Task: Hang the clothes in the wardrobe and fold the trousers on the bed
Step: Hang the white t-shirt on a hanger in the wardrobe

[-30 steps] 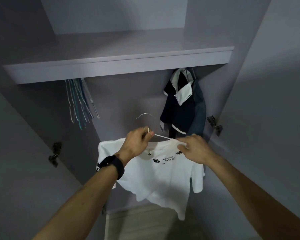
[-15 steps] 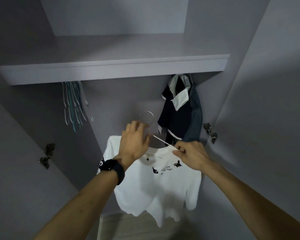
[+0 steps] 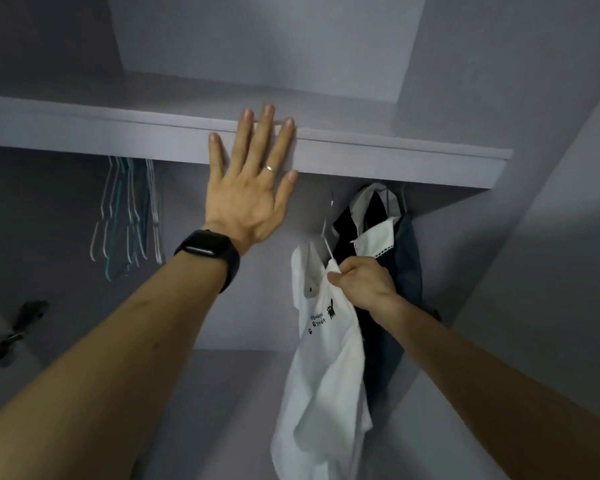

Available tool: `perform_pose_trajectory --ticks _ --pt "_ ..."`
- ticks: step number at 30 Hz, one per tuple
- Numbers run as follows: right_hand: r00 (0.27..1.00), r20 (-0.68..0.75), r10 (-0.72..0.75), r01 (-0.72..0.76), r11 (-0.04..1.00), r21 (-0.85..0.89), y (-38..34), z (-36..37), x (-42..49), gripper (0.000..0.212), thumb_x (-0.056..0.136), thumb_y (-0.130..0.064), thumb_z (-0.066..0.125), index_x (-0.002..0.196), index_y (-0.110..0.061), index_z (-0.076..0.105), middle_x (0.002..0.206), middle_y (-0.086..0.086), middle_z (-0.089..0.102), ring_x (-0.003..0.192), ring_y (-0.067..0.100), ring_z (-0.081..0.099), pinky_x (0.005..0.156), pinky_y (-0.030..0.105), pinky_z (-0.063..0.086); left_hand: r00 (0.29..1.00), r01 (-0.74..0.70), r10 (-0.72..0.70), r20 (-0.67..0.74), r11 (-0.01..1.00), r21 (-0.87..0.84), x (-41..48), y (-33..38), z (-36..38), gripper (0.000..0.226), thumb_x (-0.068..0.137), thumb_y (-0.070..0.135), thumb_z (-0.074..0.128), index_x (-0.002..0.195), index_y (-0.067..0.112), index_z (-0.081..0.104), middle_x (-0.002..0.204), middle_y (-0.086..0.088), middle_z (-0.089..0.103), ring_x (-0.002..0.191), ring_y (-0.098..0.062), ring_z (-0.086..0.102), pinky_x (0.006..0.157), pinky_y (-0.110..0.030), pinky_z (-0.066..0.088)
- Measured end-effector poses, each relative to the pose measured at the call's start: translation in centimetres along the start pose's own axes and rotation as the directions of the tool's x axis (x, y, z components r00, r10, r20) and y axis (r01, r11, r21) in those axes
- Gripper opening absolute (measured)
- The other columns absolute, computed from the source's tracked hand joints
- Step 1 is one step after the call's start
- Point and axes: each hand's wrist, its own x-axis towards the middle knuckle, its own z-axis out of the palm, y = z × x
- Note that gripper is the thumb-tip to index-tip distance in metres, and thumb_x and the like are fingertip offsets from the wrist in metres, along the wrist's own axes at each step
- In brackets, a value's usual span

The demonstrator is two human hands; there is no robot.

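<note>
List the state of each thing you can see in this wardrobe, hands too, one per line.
Left hand, open, fingers spread flat against the shelf edge.
Right hand, pinching the white T-shirt at its shoulder.
White T-shirt, draped on a wire hanger, hanging down.
Wire hanger, hook up under the shelf; whether it is on a rail is hidden.
Dark garments, hanging at the right.
Empty hangers, bunched, hanging at the left.

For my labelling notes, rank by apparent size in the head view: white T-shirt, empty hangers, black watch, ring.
1. white T-shirt
2. empty hangers
3. black watch, though it sits nearer the camera
4. ring
</note>
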Motion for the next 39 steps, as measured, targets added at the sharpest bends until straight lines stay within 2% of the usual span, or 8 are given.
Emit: perform_pose_trajectory --ticks 4,7,14,19,22,25,32,39 --pt "0.996 -0.092 -0.020 0.024 0.998 0.050 1.2 1.4 4.6 0.029 0.094 -0.030 0.066 0.073 -0.014 0.056 0.072 0.002 0.057 0.075 0.021 0.057 0.069 0.031 0.047 0.984 0.021 -0.019 -0.176 1.000 0.011 0.2 0.0 3.4 0.065 0.106 0.052 0.019 0.161 0.025 -0.004 0.169 -0.007 -0.005 0.156 -0.030 -0.005 0.120 -0.066 -0.003" --pt "0.980 -0.197 -0.033 0.037 0.999 0.016 1.8 1.2 7.0 0.036 0.097 -0.038 0.061 0.070 -0.015 0.053 0.073 0.002 0.060 0.084 0.027 0.060 0.073 0.033 0.046 0.969 0.007 -0.007 -0.245 1.000 -0.002 0.4 -0.1 4.2 0.063 0.107 0.051 0.022 0.162 0.026 0.001 0.170 -0.006 -0.001 0.156 -0.030 -0.003 0.120 -0.065 -0.003" --pt "0.893 -0.446 -0.067 0.090 0.995 0.032 2.1 1.5 12.0 0.025 0.098 -0.036 0.060 0.090 -0.013 0.063 0.090 0.004 0.065 0.093 0.028 0.058 0.081 0.032 0.047 0.930 0.021 -0.023 -0.366 1.000 -0.012 0.6 -0.1 5.5 0.060 0.106 0.049 0.017 0.162 0.029 0.003 0.170 -0.003 0.001 0.156 -0.027 -0.003 0.121 -0.063 -0.003" --pt "0.924 -0.379 -0.039 0.038 0.999 -0.012 2.4 1.6 16.4 0.032 0.099 -0.042 0.056 0.075 -0.020 0.060 0.100 0.010 0.069 0.106 0.035 0.060 0.079 0.031 0.045 0.903 0.004 -0.020 -0.430 0.999 -0.040 0.6 0.0 6.3 0.060 0.107 0.046 0.024 0.161 0.029 0.008 0.169 -0.002 0.006 0.156 -0.025 0.000 0.121 -0.062 -0.001" --pt "0.933 -0.361 -0.009 -0.011 0.998 -0.054 2.9 2.3 17.8 0.028 0.100 -0.041 0.054 0.100 -0.018 0.069 0.117 0.014 0.069 0.116 0.037 0.058 0.089 0.034 0.045 0.894 0.011 -0.026 -0.447 0.999 -0.037 0.7 0.1 6.5 0.060 0.107 0.044 0.028 0.161 0.029 0.009 0.169 -0.002 0.009 0.156 -0.025 0.002 0.122 -0.062 0.000" --pt "0.933 -0.360 0.027 -0.059 0.995 -0.079 3.3 1.8 18.4 0.032 0.102 -0.036 0.053 0.118 -0.013 0.069 0.125 0.015 0.066 0.119 0.037 0.057 0.087 0.032 0.044 0.889 0.005 -0.021 -0.457 0.999 -0.037 0.8 -0.1 6.6 0.060 0.107 0.043 0.030 0.161 0.029 0.011 0.169 -0.002 0.012 0.156 -0.025 0.004 0.121 -0.061 -0.001" --pt "0.882 -0.418 0.217 -0.268 0.961 -0.068 5.8 -0.9 18.8 0.039 0.095 -0.041 0.057 0.116 -0.010 0.069 0.126 0.019 0.063 0.111 0.038 0.061 0.075 0.032 0.040 0.896 0.012 -0.029 -0.444 0.999 -0.041 0.6 -0.1 6.3 0.059 0.107 0.042 0.034 0.161 0.028 0.016 0.168 -0.003 0.016 0.156 -0.026 0.009 0.121 -0.062 0.004" --pt "0.932 -0.330 0.149 -0.228 0.949 -0.216 5.1 -1.3 14.5 0.043 0.089 -0.045 0.066 0.120 -0.015 0.063 0.125 0.016 0.063 0.110 0.037 0.062 0.082 0.037 0.051 0.929 0.027 -0.029 -0.370 1.000 -0.011 0.3 0.0 5.8 0.063 0.106 0.044 0.038 0.161 0.026 0.013 0.168 -0.007 0.014 0.155 -0.028 0.007 0.120 -0.064 0.001"
